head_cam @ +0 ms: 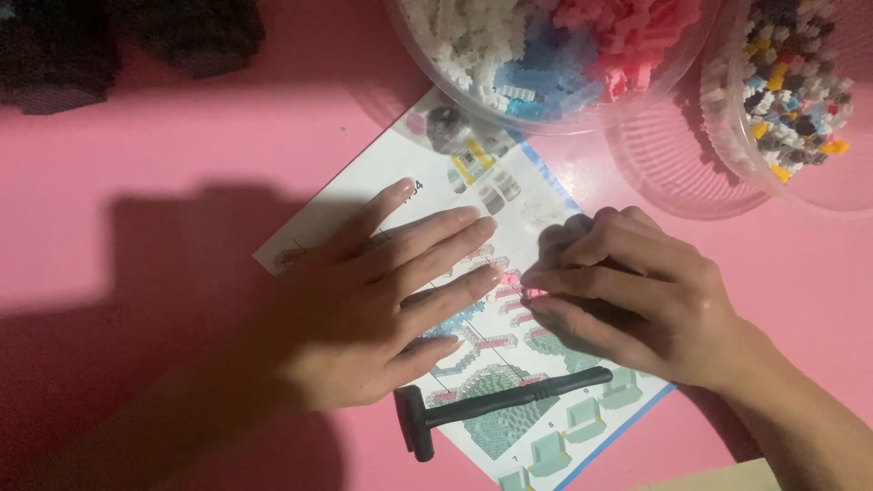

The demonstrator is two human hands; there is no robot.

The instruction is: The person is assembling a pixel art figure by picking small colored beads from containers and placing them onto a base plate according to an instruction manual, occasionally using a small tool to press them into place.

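Pink bricks (532,293) sit pinched at the right hand's (637,300) fingertips, just beyond the left hand (382,309), which lies flat, released, on the instruction sheet (509,195) (hammer (496,405) below). Best press squarely, sheet pinned.

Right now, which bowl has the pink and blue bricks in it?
The big clear bowl at the top middle; the bowl in the right corner holds mostly dark and yellow bricks.
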